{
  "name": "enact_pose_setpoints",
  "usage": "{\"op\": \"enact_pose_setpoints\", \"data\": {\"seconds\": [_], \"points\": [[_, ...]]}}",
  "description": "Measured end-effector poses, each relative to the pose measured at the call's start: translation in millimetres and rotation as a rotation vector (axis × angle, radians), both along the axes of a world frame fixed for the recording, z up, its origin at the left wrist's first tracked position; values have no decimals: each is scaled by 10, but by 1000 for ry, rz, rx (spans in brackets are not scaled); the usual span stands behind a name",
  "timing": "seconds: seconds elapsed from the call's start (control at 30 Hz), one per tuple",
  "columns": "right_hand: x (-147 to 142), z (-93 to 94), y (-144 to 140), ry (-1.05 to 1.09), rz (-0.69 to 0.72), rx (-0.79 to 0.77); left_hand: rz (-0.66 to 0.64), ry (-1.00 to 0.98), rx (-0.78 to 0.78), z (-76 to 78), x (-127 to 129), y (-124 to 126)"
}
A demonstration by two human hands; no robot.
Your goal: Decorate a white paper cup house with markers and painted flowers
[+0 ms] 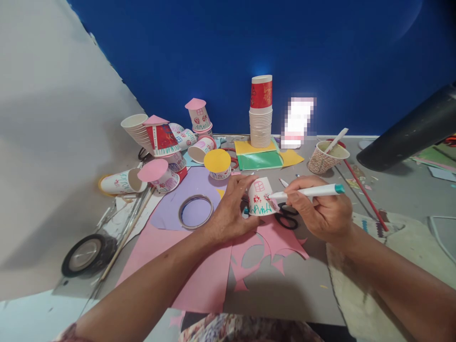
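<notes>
- Head view: my left hand (231, 209) grips the paper cup (260, 197) upside down above the worktop (302, 289).
- My right hand (320, 211) holds the marker (309, 191), tip touching the cup's side.
- I'd brace the cup firmly and make short strokes.

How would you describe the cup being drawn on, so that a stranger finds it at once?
Start at the tall cup stack against the blue wall and come down to the two hands. The left hand holds an upside-down white cup. Unlike the roofed cups nearby, it has no paper lid and a marker touches it.
</notes>
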State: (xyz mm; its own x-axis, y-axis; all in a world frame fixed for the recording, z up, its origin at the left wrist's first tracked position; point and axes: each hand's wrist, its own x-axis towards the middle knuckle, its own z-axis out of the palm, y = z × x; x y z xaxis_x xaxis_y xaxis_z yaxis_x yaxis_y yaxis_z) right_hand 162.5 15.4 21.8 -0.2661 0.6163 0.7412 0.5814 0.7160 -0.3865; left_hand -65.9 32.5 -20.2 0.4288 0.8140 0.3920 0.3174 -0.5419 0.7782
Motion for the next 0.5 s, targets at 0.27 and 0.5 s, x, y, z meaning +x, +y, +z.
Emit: {"op": "enact_pose_setpoints", "data": {"seconds": [0.27,0.5], "points": [[-21,9,22,-33,28,24,4,-1,-31,2,8,4],[13,-10,9,26,-38,20,10,-29,-84,18,14,-15]]}}
